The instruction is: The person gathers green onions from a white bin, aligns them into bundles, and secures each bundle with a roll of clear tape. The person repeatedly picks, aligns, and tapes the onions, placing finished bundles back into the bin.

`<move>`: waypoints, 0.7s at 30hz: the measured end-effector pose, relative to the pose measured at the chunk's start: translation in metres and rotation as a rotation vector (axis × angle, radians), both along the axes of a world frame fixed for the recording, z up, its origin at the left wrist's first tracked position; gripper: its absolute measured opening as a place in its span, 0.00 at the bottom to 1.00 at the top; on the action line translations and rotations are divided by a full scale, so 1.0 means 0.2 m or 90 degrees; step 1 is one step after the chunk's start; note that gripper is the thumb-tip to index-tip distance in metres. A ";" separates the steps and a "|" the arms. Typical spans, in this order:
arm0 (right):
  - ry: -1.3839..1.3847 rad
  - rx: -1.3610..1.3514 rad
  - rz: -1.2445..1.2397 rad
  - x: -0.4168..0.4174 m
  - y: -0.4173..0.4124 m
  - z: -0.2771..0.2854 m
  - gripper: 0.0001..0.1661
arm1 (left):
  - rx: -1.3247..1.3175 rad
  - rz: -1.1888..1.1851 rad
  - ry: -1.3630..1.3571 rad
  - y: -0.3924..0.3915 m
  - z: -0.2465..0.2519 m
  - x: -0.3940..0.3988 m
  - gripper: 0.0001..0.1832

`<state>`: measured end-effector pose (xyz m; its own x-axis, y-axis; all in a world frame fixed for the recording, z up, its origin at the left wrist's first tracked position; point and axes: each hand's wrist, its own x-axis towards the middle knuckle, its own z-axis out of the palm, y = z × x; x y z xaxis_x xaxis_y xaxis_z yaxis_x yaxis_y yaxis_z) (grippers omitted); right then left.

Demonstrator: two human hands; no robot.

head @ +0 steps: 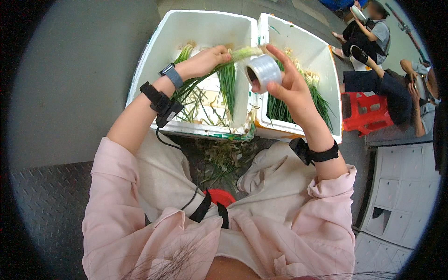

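Observation:
My left hand is closed around a bunch of green onions, its white root ends pointing right and its green leaves trailing down to the left. My right hand holds a roll of clear plastic film beside the root ends, with fingers spread and one fingertip showing in the core. Below the hands stands a white foam box with more green onions and loose leaves. A second foam box to the right holds several bunches of green onions, partly behind my right hand.
Onion trimmings lie on the floor between my legs. A red plastic stool is at the right, near two seated people. White lockers stand at the lower right. A ridged metal plate covers the floor at the left.

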<state>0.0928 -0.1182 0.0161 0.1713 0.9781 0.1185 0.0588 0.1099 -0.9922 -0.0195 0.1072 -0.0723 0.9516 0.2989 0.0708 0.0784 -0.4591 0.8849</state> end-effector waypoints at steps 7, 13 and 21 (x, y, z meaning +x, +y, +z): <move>-0.075 -0.191 0.092 0.11 0.00 -0.18 0.57 | -0.261 -0.087 -0.024 -0.04 0.13 -0.07 0.15; -0.206 -0.253 0.178 0.15 0.02 -0.29 0.53 | -0.228 -0.216 -0.006 -0.14 0.22 -0.12 0.17; 0.010 -0.221 0.102 0.31 0.11 -0.24 0.49 | -0.092 -0.406 0.098 -0.24 0.28 -0.15 0.15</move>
